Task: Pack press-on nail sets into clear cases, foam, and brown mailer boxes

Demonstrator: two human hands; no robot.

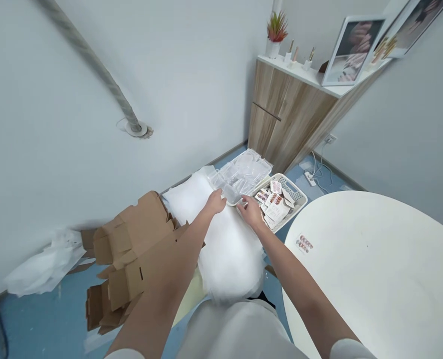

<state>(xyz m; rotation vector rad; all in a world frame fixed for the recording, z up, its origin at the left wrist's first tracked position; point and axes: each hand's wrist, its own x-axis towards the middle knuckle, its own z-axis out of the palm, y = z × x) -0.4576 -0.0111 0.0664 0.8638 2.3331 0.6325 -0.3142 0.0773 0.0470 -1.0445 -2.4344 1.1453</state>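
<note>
My left hand (216, 202) is closed on the near left edge of a clear plastic box (227, 190), which looks opened out. At the box's right edge, my right hand (250, 210) pinches it between thumb and fingers. Beneath both hands lies a large, soft white bundle (232, 254). Just past the box, a white bin (270, 169) holds more clear plastic pieces (247, 169). Close to my right hand stands a white basket (303, 199) full of cards with press-on nails (276, 199).
Flattened cardboard boxes (142, 239) pile up on the left, with a white plastic bag (45, 264) beyond. A round white table (374, 269) on the right bears one nail card (304, 244). A wooden cabinet (292, 104) and a power strip (310, 178) are further back.
</note>
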